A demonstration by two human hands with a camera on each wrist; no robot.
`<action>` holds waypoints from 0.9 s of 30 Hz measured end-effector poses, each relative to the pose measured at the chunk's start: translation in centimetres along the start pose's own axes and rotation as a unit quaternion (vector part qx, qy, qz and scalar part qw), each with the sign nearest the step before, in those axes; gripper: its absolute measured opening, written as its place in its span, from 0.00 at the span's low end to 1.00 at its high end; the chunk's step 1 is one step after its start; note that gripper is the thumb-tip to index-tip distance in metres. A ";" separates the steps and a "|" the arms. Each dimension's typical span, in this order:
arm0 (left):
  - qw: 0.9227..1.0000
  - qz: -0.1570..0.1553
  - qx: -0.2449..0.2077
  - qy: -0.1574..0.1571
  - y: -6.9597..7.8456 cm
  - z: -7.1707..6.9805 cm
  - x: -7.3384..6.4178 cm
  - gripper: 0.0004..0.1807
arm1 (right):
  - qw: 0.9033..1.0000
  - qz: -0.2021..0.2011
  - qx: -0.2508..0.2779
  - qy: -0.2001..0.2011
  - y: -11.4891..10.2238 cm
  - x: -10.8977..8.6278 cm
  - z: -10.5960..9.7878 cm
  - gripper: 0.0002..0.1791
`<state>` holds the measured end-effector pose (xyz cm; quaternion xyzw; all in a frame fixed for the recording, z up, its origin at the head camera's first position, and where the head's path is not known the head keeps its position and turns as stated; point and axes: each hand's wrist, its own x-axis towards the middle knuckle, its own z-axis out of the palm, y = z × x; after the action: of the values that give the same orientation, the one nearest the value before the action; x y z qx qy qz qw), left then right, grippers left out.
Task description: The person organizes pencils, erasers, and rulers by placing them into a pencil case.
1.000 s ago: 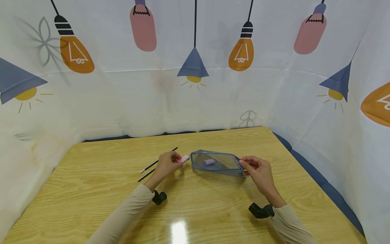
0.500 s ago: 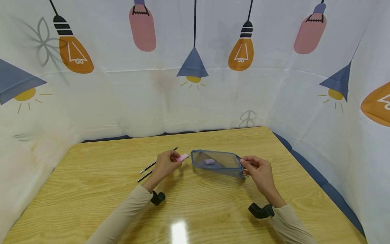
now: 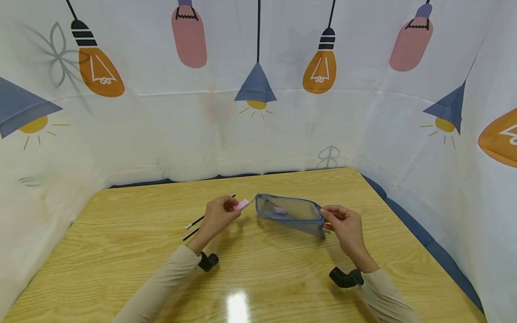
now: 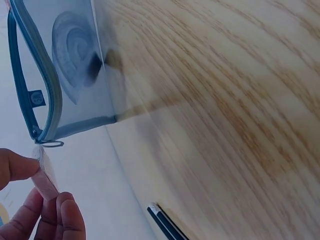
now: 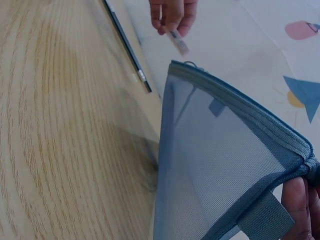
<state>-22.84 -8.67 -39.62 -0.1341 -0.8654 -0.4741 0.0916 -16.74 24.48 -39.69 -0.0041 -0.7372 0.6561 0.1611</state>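
My left hand (image 3: 218, 217) pinches a small pink eraser (image 3: 242, 204) between thumb and fingers, just left of a blue mesh zip pencil case (image 3: 299, 227). With its zip open, the case is raised at a tilt, its right end pinched by my right hand (image 3: 346, 226). Through the opening shows a lilac block (image 3: 279, 210), like another eraser, inside. The left wrist view has the eraser (image 4: 46, 186) right beside the metal zip pull (image 4: 52, 144); whether they touch I cannot tell. In the right wrist view, fingers (image 5: 296, 205) grip the case's corner near a fabric tab (image 5: 266, 220).
Two dark pencils, one with a white end (image 3: 195, 221) and another nearer (image 3: 191, 234), lie on the wooden table (image 3: 266, 273), partly behind my left hand. A lamp-patterned white curtain (image 3: 161, 134) surrounds the table's back and sides.
My left hand has shifted slightly left and up with the eraser, away from the case. The case's left end has risen, and its opening looks narrower. My right hand has barely moved.
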 end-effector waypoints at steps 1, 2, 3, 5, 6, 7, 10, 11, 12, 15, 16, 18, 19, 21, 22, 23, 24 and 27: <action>1.000 0.003 0.000 0.001 0.1 0.0 0.0 0.08 | 1.000 0.000 0.004 0.001 0.0 0.1 0.0 0.16; 1.000 0.006 0.000 0.001 0.2 -0.1 0.1 0.08 | 1.000 0.000 0.006 0.003 0.0 0.1 0.0 0.16; 1.000 0.009 0.001 0.002 0.4 -0.1 0.1 0.08 | 1.000 -0.001 0.009 0.004 0.0 0.2 0.0 0.15; 1.000 0.017 -0.001 0.004 0.6 -0.1 0.1 0.08 | 1.000 -0.001 0.011 0.005 0.0 0.2 0.0 0.15; 1.000 0.020 -0.003 0.004 0.7 -0.2 0.1 0.08 | 1.000 -0.001 0.012 0.006 0.0 0.2 0.0 0.15; 1.000 0.024 -0.004 0.005 0.8 -0.2 0.0 0.08 | 1.000 0.001 0.013 0.007 0.0 0.2 0.0 0.15; 0.999 0.030 -0.014 0.010 1.0 -0.2 -0.1 0.08 | 1.000 0.008 0.013 0.005 0.0 0.1 0.0 0.16; 0.999 0.033 -0.018 0.012 1.0 -0.1 -0.1 0.08 | 1.000 0.011 0.013 0.004 0.0 0.0 0.0 0.17; 0.999 0.035 -0.022 0.013 1.0 -0.1 -0.2 0.08 | 1.000 0.015 0.012 0.004 0.0 0.0 0.0 0.17; 0.999 0.038 -0.035 0.012 1.0 0.1 -0.5 0.08 | 1.000 0.023 0.005 0.002 0.0 -0.3 -0.1 0.17; 0.998 0.043 -0.037 0.012 1.0 0.2 -0.6 0.08 | 1.000 0.025 0.005 0.002 0.0 -0.4 -0.1 0.17; 0.998 0.047 -0.042 0.010 1.2 0.3 -0.7 0.08 | 1.000 0.025 0.005 0.003 0.0 -0.5 -0.1 0.17; 0.998 0.052 -0.043 0.011 1.2 0.3 -0.6 0.08 | 1.000 0.025 0.005 0.004 0.0 -0.5 -0.1 0.17; 0.997 0.062 -0.043 0.014 1.2 0.3 -0.5 0.07 | 1.000 0.023 0.009 0.003 0.0 -0.4 -0.1 0.17; 0.997 0.065 -0.043 0.015 1.3 0.3 -0.5 0.07 | 1.000 0.022 0.010 0.003 -0.1 -0.4 -0.1 0.17; 0.997 0.066 -0.043 0.015 1.3 0.3 -0.4 0.07 | 1.000 0.021 0.011 0.004 -0.1 -0.4 0.0 0.17; 0.997 0.069 -0.043 0.016 1.4 0.3 -0.3 0.07 | 1.000 0.020 0.012 0.004 -0.1 -0.4 0.0 0.17; 0.996 0.073 -0.044 0.017 1.5 0.4 -0.2 0.07 | 1.000 0.020 0.014 0.003 -0.1 -0.3 0.1 0.17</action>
<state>-22.17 -7.58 -38.73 -0.1925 -0.8301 -0.5056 0.1349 -16.41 24.34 -39.71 -0.0185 -0.7271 0.6695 0.1508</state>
